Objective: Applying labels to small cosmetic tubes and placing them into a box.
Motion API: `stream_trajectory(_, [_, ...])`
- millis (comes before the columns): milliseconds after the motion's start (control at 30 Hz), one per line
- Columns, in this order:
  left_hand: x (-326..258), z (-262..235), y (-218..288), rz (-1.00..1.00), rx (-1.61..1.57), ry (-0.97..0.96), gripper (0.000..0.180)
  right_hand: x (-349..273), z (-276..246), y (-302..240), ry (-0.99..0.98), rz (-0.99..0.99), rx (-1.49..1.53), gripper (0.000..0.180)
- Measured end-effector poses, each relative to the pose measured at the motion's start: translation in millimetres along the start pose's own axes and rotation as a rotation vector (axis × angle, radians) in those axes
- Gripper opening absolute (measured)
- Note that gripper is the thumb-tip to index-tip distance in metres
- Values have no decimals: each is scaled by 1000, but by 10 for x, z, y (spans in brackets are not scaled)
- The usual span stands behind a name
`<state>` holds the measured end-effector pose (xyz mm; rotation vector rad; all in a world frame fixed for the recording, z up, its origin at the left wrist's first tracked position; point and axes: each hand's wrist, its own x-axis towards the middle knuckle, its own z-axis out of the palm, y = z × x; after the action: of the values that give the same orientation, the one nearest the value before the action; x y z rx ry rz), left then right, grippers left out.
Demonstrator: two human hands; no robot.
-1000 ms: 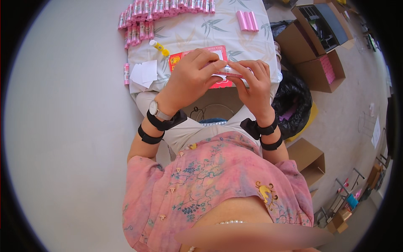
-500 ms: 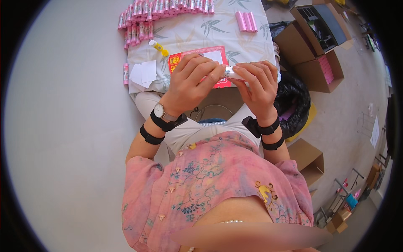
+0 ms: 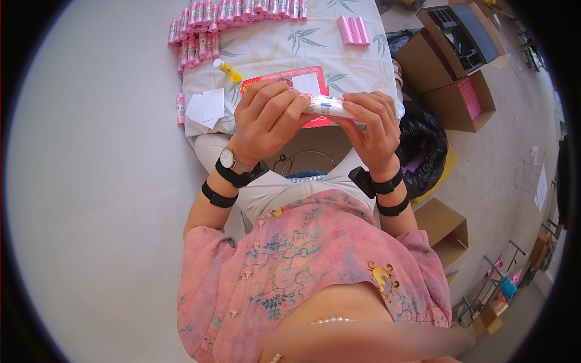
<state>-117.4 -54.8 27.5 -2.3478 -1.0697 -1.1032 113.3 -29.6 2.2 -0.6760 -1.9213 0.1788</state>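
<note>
Both hands hold a pink roll with a white printed label (image 3: 327,106) level over the near edge of the table. My left hand (image 3: 265,118) is closed round its left end, and my right hand (image 3: 373,124) pinches the right end between thumb and fingers. Under the roll lies a red printed cardboard piece (image 3: 322,77), with a white paper label (image 3: 307,83) on it. To the left, a yellow and white glue stick (image 3: 223,66) rests on the cloth beside its yellow cap (image 3: 236,77). Loose white labels (image 3: 212,106) lie nearer the left edge.
Labelled pink rolls (image 3: 209,17) are stacked at the far left, and a single one (image 3: 180,109) stands apart at the left edge. Plain pink rolls (image 3: 353,31) lie far right on the patterned tablecloth (image 3: 315,41). Right of the table are a black bag (image 3: 431,136) and cardboard boxes (image 3: 423,60).
My left hand has shifted slightly left along the roll, and more of the white label now shows between my hands. My right hand stays nearly in place.
</note>
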Motion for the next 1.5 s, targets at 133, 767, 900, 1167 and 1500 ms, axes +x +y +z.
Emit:
stream_trajectory(133, [-33, 38, -49, 24, 16, 20, 35, -35, 47, 31, 10, 8, 25, 40])
stream_trajectory(767, [-89, 602, 175, -1198, -1245, 245, 63, -168, 422, 360, 145, 216, 87, 53])
stream_trajectory(900, [-247, 988, 261, -1454, -1646, 375, 34, -216, 618, 517, 116, 264, 30, 49])
stream_trajectory(1167, [-280, 1433, -297, -1532, -1639, 321, 32, -360, 905, 750, -30, 409, -19, 47])
stream_trajectory(1500, [-495, 1841, -1038, -1598, -1661, 278, 44, -611, 984, 1065, -125, 546, -73, 45])
